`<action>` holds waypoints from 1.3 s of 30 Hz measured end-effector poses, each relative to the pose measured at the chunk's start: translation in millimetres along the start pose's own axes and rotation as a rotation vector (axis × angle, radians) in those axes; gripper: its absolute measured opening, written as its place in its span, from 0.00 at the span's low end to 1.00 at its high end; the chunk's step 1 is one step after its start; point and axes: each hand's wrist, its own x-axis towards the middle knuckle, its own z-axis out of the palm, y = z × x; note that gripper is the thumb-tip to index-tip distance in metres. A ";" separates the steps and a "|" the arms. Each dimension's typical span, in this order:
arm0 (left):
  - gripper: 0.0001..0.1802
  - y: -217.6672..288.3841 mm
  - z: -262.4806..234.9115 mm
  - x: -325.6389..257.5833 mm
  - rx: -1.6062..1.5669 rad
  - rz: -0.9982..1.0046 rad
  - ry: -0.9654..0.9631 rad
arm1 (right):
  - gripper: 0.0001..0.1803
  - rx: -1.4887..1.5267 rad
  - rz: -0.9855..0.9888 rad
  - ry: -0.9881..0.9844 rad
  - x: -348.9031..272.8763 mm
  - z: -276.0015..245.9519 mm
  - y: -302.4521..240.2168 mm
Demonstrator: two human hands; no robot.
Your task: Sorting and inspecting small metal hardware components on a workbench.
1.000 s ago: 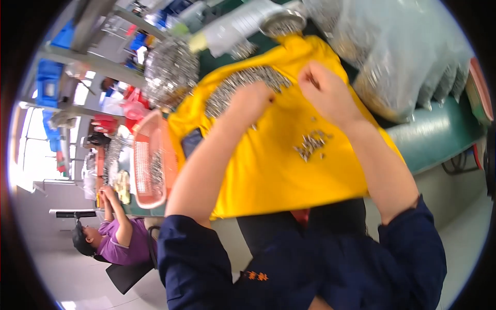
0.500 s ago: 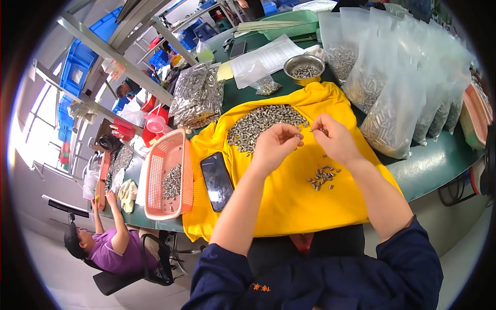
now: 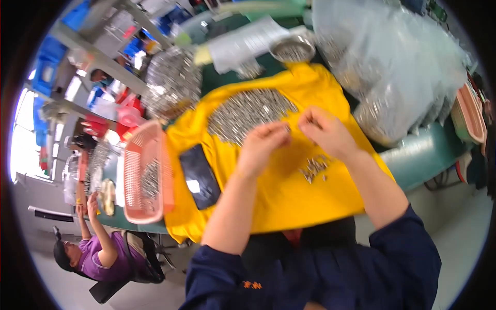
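Both my hands hover over a yellow cloth (image 3: 279,201), close together with fingertips facing. My left hand (image 3: 262,147) pinches a small silvery metal piece at its fingertips, in front of a large heap of small metal cylinders (image 3: 248,113). Just to its right, my right hand (image 3: 328,134) has thumb and fingers pressed together; whatever they hold is too blurred to make out. Below the right hand lies a smaller cluster of the same metal pieces (image 3: 314,168). A dark phone (image 3: 199,175) rests on the cloth left of my left forearm.
Left of the cloth stands a pink plastic basket (image 3: 169,181) with metal parts inside. Behind are a pile of bagged parts (image 3: 173,77), papers (image 3: 235,46) and a metal bowl (image 3: 293,49). Large plastic bags of parts (image 3: 387,67) stand at right. A co-worker in purple (image 3: 106,258) sits far left.
The whole view has shifted and blurred, with the table's things sliding left and slightly up. My hands remain pinched and near each other above the cloth.
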 end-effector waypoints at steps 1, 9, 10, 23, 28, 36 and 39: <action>0.10 2.9 -0.9 -1.9 0.016 0.007 0.024 | 0.01 -0.015 -0.060 -0.039 2.3 1.6 1.4; 0.09 3.0 -1.0 0.6 -0.030 0.087 -0.099 | 0.01 0.019 -0.019 -0.081 -0.2 3.4 -2.0; 0.09 2.9 0.1 0.3 -0.032 0.085 -0.099 | 0.01 0.017 -0.016 -0.081 -0.6 3.1 -2.9; 0.07 2.9 3.2 -4.8 0.177 0.118 -0.072 | 0.03 -0.366 -0.222 -0.014 -6.4 10.1 -1.0; 0.06 6.3 6.1 -2.8 0.267 0.144 -0.033 | 0.03 -0.342 -0.194 0.007 -3.4 12.6 -0.7; 0.07 7.0 9.1 0.1 0.553 0.213 0.000 | 0.04 -0.398 -0.221 0.037 -4.0 7.9 -2.3; 0.07 1.1 3.7 0.1 0.456 0.148 0.017 | 0.04 -0.400 -0.203 0.027 -4.8 11.7 -3.0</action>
